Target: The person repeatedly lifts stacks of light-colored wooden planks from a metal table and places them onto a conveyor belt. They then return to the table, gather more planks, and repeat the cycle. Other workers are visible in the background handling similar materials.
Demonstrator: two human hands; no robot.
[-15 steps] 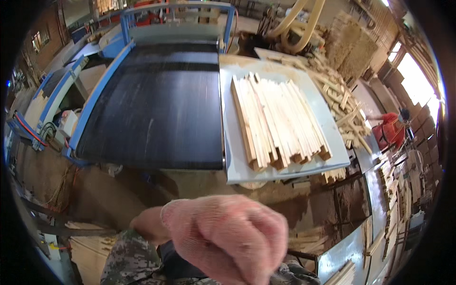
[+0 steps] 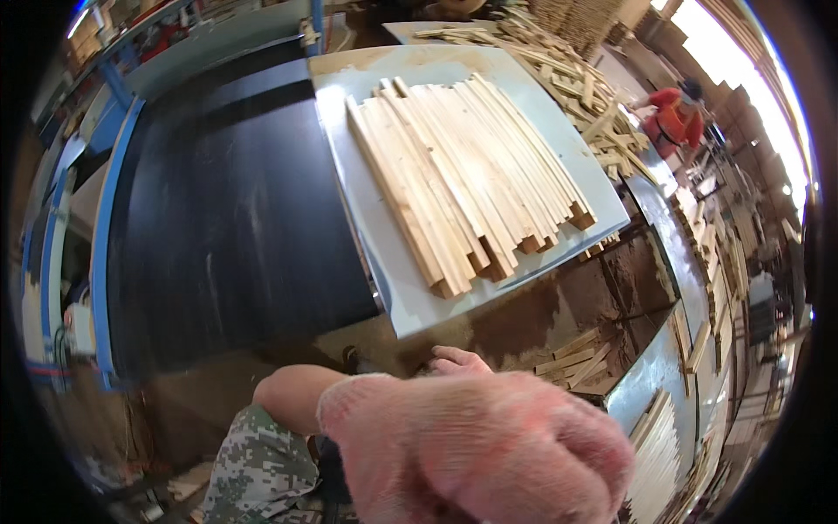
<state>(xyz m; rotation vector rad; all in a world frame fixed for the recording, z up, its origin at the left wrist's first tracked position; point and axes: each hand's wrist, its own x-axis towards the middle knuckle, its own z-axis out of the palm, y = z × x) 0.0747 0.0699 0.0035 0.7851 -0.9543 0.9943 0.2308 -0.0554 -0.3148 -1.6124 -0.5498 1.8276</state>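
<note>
My left hand (image 2: 489,445), in a pink knit glove, is large and close in the lower middle. Its bare forearm comes from a camouflage sleeve on the left. The fingers are curled in, and whatever they may hold is hidden. Just behind it, mostly covered, shows my right hand (image 2: 458,360), also pink-gloved, with its visible fingers stretched out and apart. Beyond both hands, touched by neither, a row of pale wooden strips (image 2: 471,170) lies side by side on a light grey metal table (image 2: 585,153). Their near ends are uneven.
A wide black conveyor belt (image 2: 236,218) with a blue frame (image 2: 103,253) adjoins the table's left side. Loose offcuts (image 2: 559,74) are heaped behind. A co-worker in red (image 2: 672,120) stands at far right. More strips (image 2: 655,458) rest on a lower-right metal surface (image 2: 642,375).
The view has turned right, so the belt and strips sit further left. My left hand has moved right and looks bigger. Fingers of my right hand have come into sight behind it.
</note>
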